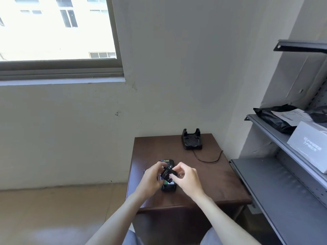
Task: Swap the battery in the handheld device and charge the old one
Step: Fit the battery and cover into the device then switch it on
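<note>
Both hands are working over the dark wooden table (203, 183). I'm seeing my left hand (152, 177) and right hand (187, 177) pinching a black battery (168, 173) between fingertips, tilted just above the handheld device (168, 186), which is lying flat with its back compartment showing green inside. Farther back, the black charging cradle (192, 139) is sitting empty, its cable (208, 159) trailing across the tabletop. To the right, grey shelves (286, 188) are holding a white box (309, 144) and black bags (276, 119).
</note>
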